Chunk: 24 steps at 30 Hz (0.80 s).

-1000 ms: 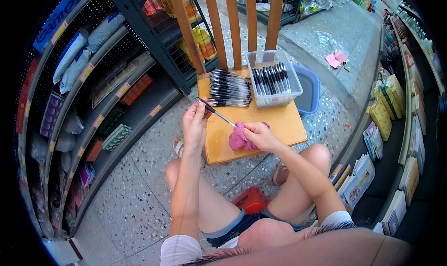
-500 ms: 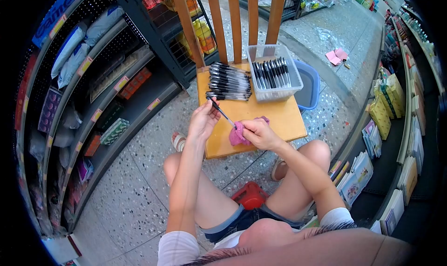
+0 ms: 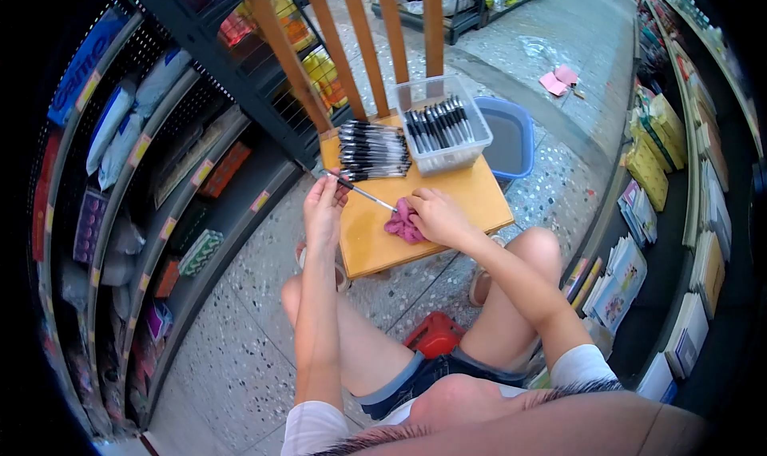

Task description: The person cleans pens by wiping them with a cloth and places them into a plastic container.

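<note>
My left hand (image 3: 323, 204) pinches the black end of a pen (image 3: 363, 192). The pen slants down to the right, and its pale tip end reaches a crumpled pink cloth (image 3: 406, 224). My right hand (image 3: 438, 216) has its fingers bent over the cloth, low over the wooden chair seat (image 3: 375, 248); the fingertips are partly hidden. Beyond my hands, several black-and-clear pens (image 3: 373, 152) lie side by side in a stack on the seat. Next to them stands a clear plastic box (image 3: 443, 160) with more pens (image 3: 437, 124) upright inside.
Behind the chair's right side is a blue basin (image 3: 511, 140) on the speckled floor. Curved shelves with packaged goods (image 3: 116, 136) rise at left; books (image 3: 619, 284) line the right. A red object (image 3: 435, 335) is between my legs. Pink paper (image 3: 558, 81) lies farther off.
The view has shifted, with the chair now further left and tilted. My right hand has loosened its bunched grip, its fingers more extended over the cloth. My left hand still holds the pen.
</note>
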Available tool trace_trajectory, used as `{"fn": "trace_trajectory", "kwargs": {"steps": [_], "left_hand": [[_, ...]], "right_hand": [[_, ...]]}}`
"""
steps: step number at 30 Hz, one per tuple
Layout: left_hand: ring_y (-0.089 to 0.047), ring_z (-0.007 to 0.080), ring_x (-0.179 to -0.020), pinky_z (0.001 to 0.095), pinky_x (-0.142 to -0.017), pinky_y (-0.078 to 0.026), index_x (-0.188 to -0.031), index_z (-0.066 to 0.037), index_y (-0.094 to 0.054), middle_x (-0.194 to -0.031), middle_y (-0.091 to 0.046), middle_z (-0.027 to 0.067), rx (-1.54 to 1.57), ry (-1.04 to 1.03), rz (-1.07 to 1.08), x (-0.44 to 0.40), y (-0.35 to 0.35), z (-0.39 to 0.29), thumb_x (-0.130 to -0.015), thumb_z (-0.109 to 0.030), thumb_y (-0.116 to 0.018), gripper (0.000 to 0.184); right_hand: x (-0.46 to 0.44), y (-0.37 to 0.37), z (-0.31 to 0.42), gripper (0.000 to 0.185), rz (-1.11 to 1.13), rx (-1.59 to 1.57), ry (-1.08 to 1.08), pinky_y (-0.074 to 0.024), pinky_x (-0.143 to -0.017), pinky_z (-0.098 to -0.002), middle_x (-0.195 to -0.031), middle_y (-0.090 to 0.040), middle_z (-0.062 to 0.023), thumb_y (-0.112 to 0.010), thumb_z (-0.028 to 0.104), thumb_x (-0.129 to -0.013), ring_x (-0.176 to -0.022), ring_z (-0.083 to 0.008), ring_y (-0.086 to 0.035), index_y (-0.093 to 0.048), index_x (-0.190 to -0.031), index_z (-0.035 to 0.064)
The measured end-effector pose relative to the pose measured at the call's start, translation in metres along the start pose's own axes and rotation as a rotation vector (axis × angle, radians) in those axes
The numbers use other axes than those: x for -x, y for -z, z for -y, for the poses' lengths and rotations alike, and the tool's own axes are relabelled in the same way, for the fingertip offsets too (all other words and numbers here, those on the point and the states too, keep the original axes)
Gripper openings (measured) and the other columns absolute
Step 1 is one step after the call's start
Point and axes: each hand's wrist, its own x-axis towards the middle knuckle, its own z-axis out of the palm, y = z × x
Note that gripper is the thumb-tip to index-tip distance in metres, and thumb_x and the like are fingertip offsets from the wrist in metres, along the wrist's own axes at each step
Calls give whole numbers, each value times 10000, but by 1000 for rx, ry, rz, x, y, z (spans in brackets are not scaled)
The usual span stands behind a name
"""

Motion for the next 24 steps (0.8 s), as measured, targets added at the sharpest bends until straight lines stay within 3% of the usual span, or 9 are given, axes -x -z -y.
{"fn": "trace_trajectory", "kwargs": {"steps": [2, 8, 13, 16, 19, 22, 24], "left_hand": [[-579, 101, -808, 227, -715, -449, -1111, -44, -565, -915, -632, 28, -21, 22, 49, 3, -2, 1, -915, -179, -538, 240], [-595, 103, -784, 222, -710, -454, -1141, -40, -546, -895, -634, 24, -83, 69, 76, 6, -24, -3, -902, -147, -554, 262], [-602, 92, -784, 212, -692, -461, -1010, -81, -549, -895, -639, 34, -196, 63, 156, -17, -63, -23, -892, -150, -568, 137], [-600, 88, -774, 200, -670, -481, -1079, -61, -537, -908, -636, 33, -274, 80, 194, -40, -96, -31, -908, -146, -540, 191], [-607, 98, -782, 215, -667, -493, -1069, -59, -540, -895, -634, 32, -308, 100, 232, -65, -132, -32, -903, -138, -545, 184], [-618, 121, -791, 244, -698, -517, -1065, -51, -555, -888, -634, 37, -300, 155, 297, -94, -161, -23, -897, -133, -550, 187], [-622, 130, -790, 257, -716, -526, -1057, -49, -565, -884, -635, 42, -289, 205, 336, -111, -180, -15, -895, -134, -554, 183]], "right_hand": [[-3, 7, -1, 230, -93, -152, -15, -456, -780, -403, -942, -590, -168, -560, 127, -788, -899, -318, -569, -605, -971, -5], [-6, 41, 8, 297, -23, -575, -21, -495, -713, -390, -842, -640, -186, -586, 176, -816, -781, -336, -620, -584, -1019, -41], [-10, 57, -5, 238, -161, -555, 27, -500, -704, -369, -872, -642, -181, -578, 104, -824, -795, -314, -627, -588, -1025, -23], [-15, 77, -14, 236, -249, -535, 1, -507, -675, -330, -877, -649, -162, -581, 51, -818, -764, -289, -641, -592, -1045, -17], [-19, 86, -33, 199, -385, -468, 2, -491, -681, -370, -880, -636, -154, -567, 38, -808, -780, -310, -614, -598, -999, -12], [-22, 98, -55, 192, -477, -236, -13, -485, -676, -349, -884, -633, -143, -574, 13, -798, -776, -283, -617, -606, -987, -3], [-24, 101, -63, 183, -510, -179, -84, -430, -767, -356, -884, -637, -103, -585, 40, -792, -888, -251, -586, -623, -971, 33]]}}
